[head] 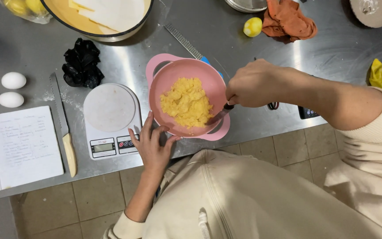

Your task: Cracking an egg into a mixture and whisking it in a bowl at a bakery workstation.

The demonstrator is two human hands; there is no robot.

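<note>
On the steel counter (253, 57) beside the white scale (110, 119), her left hand (152, 144) lay open against the light pink bowl (186, 95), best steadied by its rim, while her right hand (255, 84) gripped a utensil (222, 114) working soft, crumbly-looking yellow dough (185, 102).

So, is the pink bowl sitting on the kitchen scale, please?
No, the pink bowl rests on the steel counter, beside the kitchen scale.
</note>
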